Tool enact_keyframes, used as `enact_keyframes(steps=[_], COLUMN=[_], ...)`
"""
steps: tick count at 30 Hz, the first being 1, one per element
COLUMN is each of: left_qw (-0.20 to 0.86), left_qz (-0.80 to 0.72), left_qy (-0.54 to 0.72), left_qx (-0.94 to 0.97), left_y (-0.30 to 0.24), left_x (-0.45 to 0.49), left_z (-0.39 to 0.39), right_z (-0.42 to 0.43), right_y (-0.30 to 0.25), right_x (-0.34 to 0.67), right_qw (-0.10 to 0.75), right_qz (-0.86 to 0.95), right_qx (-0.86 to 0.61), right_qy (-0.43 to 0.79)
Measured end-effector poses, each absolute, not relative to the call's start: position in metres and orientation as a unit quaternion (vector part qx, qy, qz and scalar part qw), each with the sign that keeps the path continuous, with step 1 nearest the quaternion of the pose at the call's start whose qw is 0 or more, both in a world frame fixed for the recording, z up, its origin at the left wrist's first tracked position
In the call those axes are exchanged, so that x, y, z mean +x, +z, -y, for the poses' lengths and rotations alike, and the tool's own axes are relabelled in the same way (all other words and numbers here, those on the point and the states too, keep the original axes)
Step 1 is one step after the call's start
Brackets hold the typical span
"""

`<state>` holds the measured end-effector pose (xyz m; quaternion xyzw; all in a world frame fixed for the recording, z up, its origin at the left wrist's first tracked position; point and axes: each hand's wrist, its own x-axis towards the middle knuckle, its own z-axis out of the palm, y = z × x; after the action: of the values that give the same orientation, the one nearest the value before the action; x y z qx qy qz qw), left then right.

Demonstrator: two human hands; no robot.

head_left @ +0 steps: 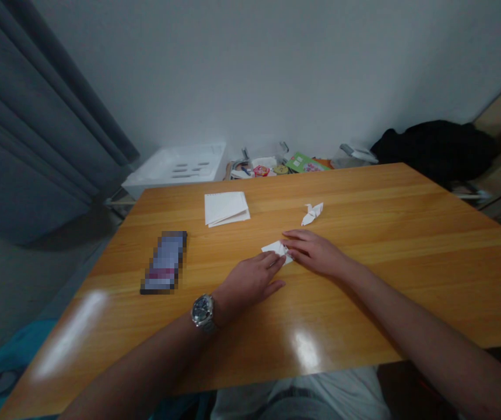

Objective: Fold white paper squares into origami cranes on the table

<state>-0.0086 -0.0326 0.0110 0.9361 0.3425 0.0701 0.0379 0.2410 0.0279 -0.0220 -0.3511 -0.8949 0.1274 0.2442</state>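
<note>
Folded white paper (pixel 277 251) sits near the middle of the wooden surface (pixel 377 303), between the 2 hands and touching both. Left hand (pixel 250 283), a wristwatch (pixel 203 310) on its wrist, lies palm down with the fingers loosely spread, fingertips (pixel 274 261) on the near end of the paper. Right hand (pixel 314 252) comes in from the other side, fingers pressed together and nearly flat, their tips on the far end. No pinch shows on either side; whether a thumb sits under the paper, I cannot tell. Pressure of this kind seems to work best with the fingers flat and even, the paper kept square so its layers do not slide. Just beyond lies a small origami crane (pixel 312 213), apart from both hands. Farther left, a stack of white paper sheets (pixel 226 209) and a phone (pixel 164 262), its screen pixelated, rest on the surface. Behind the far edge stand a white tray (pixel 174 166) and a dark cloth bundle (pixel 434 149).
</note>
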Motion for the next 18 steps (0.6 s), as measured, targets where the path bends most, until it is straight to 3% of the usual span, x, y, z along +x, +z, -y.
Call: enact_keyframes(steps=[18], left_qw=[0.025], left_qz=[-0.35], left_qy=[0.06], left_qx=[0.935], left_y=[0.0123], left_x=[-0.007], left_z=[0.0348], right_z=[-0.0316], right_y=[-0.026], right_x=[0.2398], right_qw=[0.246], right_qz=[0.894], right_qx=[-0.351], right_qy=[0.134])
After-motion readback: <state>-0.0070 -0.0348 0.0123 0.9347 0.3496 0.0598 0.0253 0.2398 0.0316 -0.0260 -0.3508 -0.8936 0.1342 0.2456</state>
